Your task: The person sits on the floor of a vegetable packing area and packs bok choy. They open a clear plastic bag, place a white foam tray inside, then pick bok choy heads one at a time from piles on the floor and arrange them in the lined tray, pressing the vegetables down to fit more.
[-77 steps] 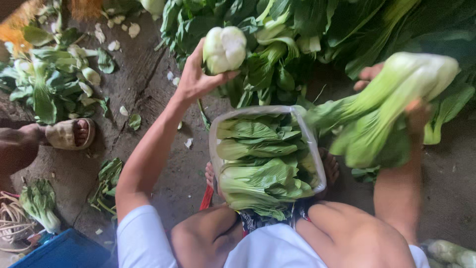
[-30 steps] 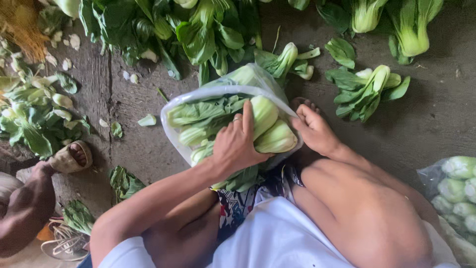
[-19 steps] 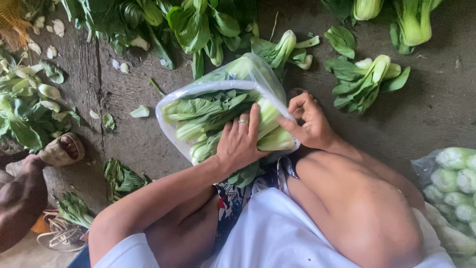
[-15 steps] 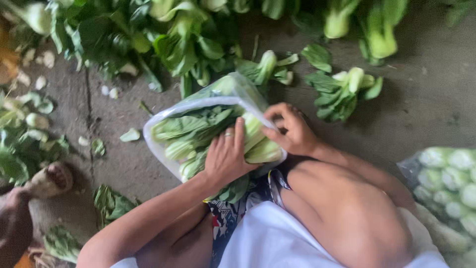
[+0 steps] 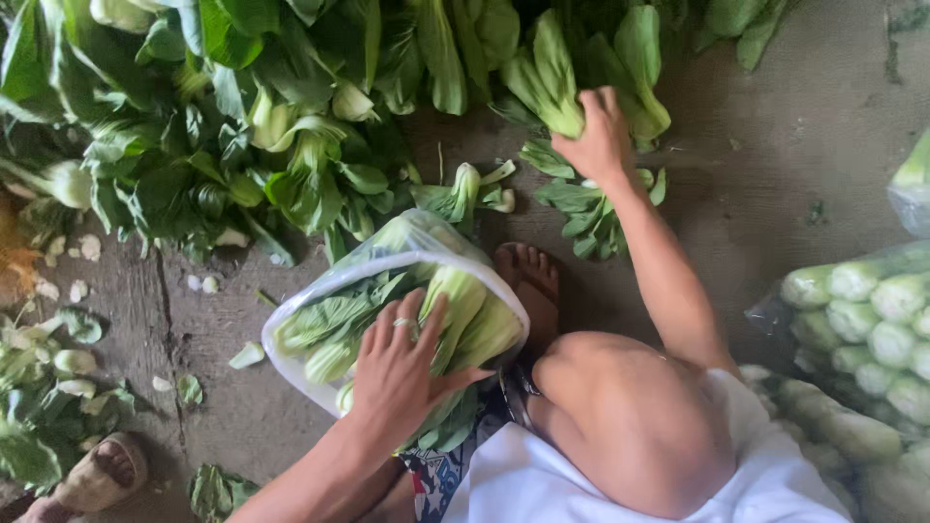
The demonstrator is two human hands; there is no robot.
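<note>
**Left presses bag, right grabs new head**

Left hand point(image 5: 402, 373) fingers spread flat on bok choy point(image 5: 465, 320) in clear plastic bag point(image 5: 320, 281), gripping nothing. Right hand point(image 5: 601, 140) fingers curled over a loose bok choy head point(image 5: 557, 82) on the pile. Bagged heads run diagonal, stems upper right. Cracked concrete floor point(image 5: 794, 145), leaf scraps.
</note>
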